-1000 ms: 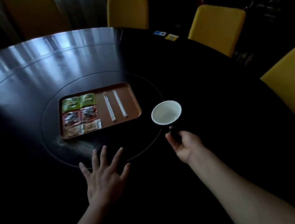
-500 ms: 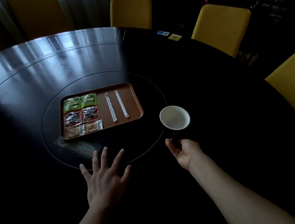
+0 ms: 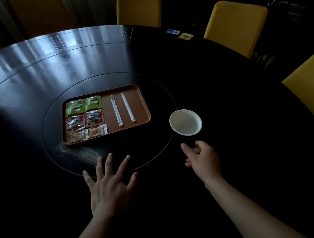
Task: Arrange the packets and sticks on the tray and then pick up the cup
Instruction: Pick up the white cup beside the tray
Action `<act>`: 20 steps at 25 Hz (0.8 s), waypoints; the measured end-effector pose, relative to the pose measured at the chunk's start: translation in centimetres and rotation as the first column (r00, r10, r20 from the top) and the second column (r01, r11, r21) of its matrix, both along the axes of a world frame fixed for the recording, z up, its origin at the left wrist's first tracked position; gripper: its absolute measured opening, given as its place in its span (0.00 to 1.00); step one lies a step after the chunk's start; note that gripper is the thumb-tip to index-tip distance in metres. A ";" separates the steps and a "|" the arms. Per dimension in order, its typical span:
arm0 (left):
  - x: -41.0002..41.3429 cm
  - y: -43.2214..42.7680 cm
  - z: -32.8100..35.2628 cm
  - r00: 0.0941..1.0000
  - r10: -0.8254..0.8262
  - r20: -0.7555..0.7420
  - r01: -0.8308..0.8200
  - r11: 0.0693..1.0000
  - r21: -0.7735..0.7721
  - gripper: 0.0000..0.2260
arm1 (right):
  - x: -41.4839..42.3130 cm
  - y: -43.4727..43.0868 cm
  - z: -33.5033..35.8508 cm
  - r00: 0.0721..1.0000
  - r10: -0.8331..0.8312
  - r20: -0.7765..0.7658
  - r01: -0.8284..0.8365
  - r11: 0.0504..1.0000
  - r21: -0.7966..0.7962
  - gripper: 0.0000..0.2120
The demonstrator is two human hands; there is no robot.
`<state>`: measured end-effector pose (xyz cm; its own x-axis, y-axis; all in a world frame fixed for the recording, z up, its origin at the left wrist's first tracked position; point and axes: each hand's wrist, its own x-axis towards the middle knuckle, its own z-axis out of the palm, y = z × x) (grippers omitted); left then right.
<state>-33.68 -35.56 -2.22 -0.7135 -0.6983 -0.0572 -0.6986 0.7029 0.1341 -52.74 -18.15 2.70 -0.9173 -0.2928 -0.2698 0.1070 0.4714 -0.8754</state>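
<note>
Black outside and white within, the cup (image 3: pixel 185 122) is sitting just off the near right corner of the tray (image 3: pixel 145 108), tilted so its open mouth is facing the camera. Its dark handle is pointing toward the person, and the right hand (image 3: pixel 202 158) is pinching that handle between thumb and curled fingers, so the cup body is lying directly beyond the fingertips, between the hand and the tray. Whether the cup is resting on the table (image 3: pixel 220 91) or hanging just above it is hard to tell in the dim light. The left hand (image 3: pixel 109 187) is lying palm down on the table nearer than the tray, fingers spread wide and gripping nothing, its fingertips reaching over the edge of the round inset ring that is circling the tray. On the tray, six packets are lying in a tidy grid on its left half: two green packets (image 3: pixel 83 105) at the far side, two red packets (image 3: pixel 85 120) in the middle and two tan packets (image 3: pixel 86 134) at the near side. Two white sticks (image 3: pixel 122 109) are lying side by side on the tray's right half, apart from each other. Yellow chairs (image 3: pixel 234 25) are standing beyond the tray, around the table's far and right edge.
</note>
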 end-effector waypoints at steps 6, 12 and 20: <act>0.0 0.0 0.1 1.000 0.003 -0.011 -0.003 1.000 0.001 0.29 | -2.5 -1.1 -0.2 0.971 0.067 -0.228 -0.051 0.996 0.074 0.14; 0.0 0.0 0.0 1.000 0.000 -0.020 0.000 1.000 0.007 0.29 | -5.5 -6.7 -0.1 0.957 0.083 -0.277 -0.088 0.996 -0.003 0.14; 0.0 0.0 -0.3 0.998 0.001 -0.066 -0.002 1.000 -0.028 0.29 | -8.8 -12.3 -1.9 0.972 0.006 -0.236 -0.019 0.998 -0.056 0.13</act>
<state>-33.64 -35.54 -2.48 -0.7141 -0.7000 0.0094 -0.6898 0.7060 0.1604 -61.54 -30.47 0.84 -0.9492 -0.3134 -0.0292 -0.1109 0.4197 -0.9009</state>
